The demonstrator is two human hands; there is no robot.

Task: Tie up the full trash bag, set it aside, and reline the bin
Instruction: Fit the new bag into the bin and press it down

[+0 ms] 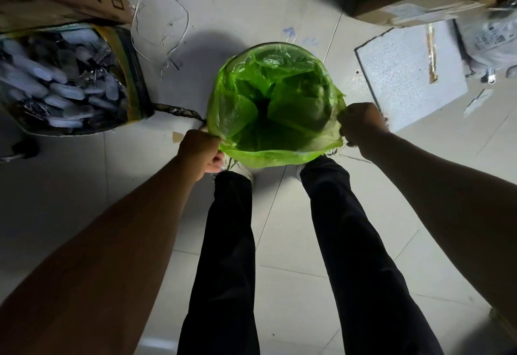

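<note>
Fists, left hand [200, 153] and right hand [361, 126], clamped on green liner [268, 156] rim (bin beneath), bare floor [293, 242] nearside

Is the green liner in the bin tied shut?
No. The green liner is spread open over the bin rim, with the left hand and right hand gripping its edge on opposite sides.

We reach both bare arms down and forward, entering from five and seven o'clock. Our left hand [201, 152] is closed in a fist at seven o'clock, knuckles up. Our right hand [362, 123] is fisted at four o'clock. Our legs stand straight below, between the arms.
</note>
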